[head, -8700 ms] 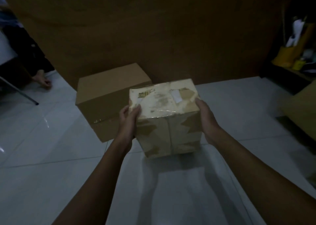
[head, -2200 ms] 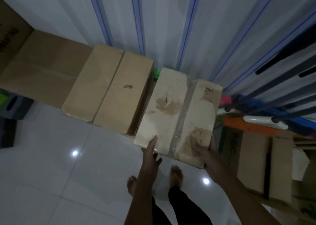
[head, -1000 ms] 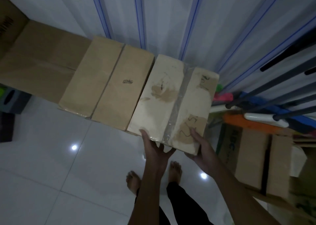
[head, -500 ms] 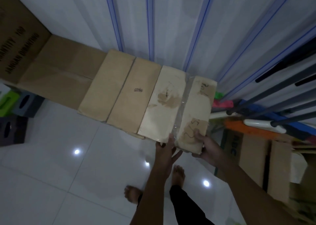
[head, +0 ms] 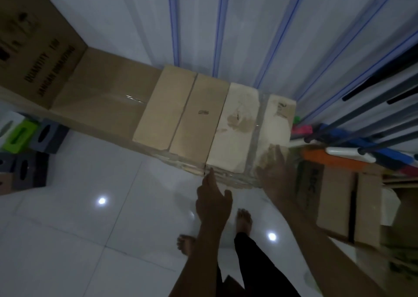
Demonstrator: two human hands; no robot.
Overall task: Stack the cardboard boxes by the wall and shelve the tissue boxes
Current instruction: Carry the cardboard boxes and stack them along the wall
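Observation:
A pale taped cardboard box (head: 244, 129) sits against the white wall, flush beside a tan cardboard box (head: 181, 113); both rest on a larger box below. My right hand (head: 274, 172) lies flat with straight fingers on the pale box's near right corner. My left hand (head: 212, 199) is just off the box's near edge, fingers straight, its fingertip at the seam between the two boxes. Green and grey tissue boxes (head: 29, 136) sit on the floor at far left.
A big brown carton (head: 43, 48) stands at the left against the wall. At right are another cardboard box (head: 339, 201), an orange item and dark poles (head: 373, 115) leaning on the wall. White tiled floor (head: 90, 229) lies around my bare feet.
The pale box was pushed back to the wall beside the tan box. My right hand went from gripping its corner to lying flat on it; my left hand drew back off the edge.

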